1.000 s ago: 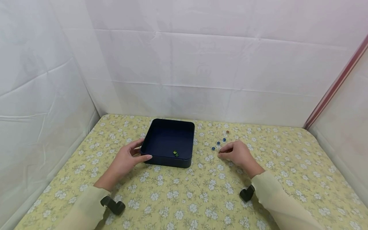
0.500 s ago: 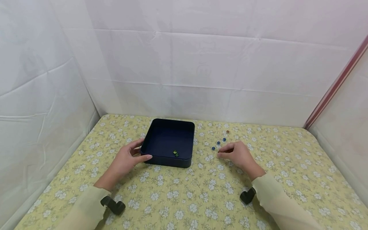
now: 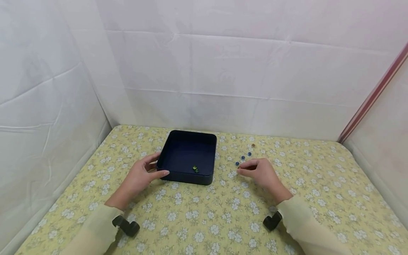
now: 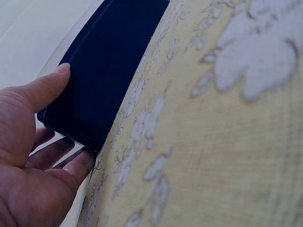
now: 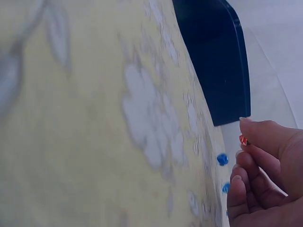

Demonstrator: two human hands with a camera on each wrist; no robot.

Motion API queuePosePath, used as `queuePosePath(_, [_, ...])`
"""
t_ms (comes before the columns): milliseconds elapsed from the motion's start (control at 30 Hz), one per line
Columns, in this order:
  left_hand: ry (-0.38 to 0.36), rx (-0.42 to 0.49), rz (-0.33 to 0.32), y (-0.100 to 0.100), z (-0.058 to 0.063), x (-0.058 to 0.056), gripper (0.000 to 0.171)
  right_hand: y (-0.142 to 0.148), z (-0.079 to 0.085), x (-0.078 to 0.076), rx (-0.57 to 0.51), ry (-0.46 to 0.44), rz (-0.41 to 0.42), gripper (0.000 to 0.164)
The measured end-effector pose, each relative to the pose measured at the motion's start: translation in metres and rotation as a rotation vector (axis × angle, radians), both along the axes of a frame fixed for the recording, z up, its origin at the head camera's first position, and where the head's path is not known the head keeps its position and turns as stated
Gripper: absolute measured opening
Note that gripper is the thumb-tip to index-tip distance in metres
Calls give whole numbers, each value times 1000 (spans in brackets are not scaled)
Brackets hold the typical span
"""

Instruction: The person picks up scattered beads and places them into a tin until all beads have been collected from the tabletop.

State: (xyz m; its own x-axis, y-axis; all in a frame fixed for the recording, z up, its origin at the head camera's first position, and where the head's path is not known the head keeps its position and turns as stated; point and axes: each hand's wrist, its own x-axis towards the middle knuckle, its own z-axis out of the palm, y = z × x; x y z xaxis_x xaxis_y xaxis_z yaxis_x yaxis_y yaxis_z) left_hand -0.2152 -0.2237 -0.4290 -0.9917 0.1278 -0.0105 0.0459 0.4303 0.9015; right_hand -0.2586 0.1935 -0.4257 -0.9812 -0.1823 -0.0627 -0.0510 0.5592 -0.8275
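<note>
A dark blue square tray (image 3: 188, 179) with upright walls stands on the cloth. My left hand (image 3: 141, 173) holds its near left corner, the thumb along the front wall and the other fingers at the left side; the left wrist view shows the same grip on the tray (image 4: 113, 56). Two small green beads (image 3: 195, 169) lie inside. My right hand (image 3: 259, 172) pinches a small shiny orange-red bead (image 5: 244, 140) between thumb and index finger, right of the tray. Close by its fingertips sits a blue bead (image 3: 237, 163), with two more blue beads (image 3: 243, 157) behind it.
One reddish-brown bead (image 3: 253, 145) lies farthest back on the right. A yellow floral cloth (image 3: 197, 219) covers the table. White sheeting (image 3: 223, 71) hangs behind and at both sides, right up to the table's edges.
My right hand has shifted slightly left, and the orange-red bead now shows at its fingertips beside the nearest blue bead. The left hand and tray stay put.
</note>
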Motion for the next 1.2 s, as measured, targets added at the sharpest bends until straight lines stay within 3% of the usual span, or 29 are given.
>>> queuePosePath(200, [-6, 1, 4, 1, 0, -1, 89, -9, -2, 2, -45, -7, -13, 28])
queuePosePath(867, [-6, -5, 6, 0, 1, 1, 90, -37, 3, 7, -197, 127, 64, 34])
queuePosePath(1200, [-12, -7, 4, 0, 1, 0, 90, -52, 11, 6, -226, 122, 68, 32])
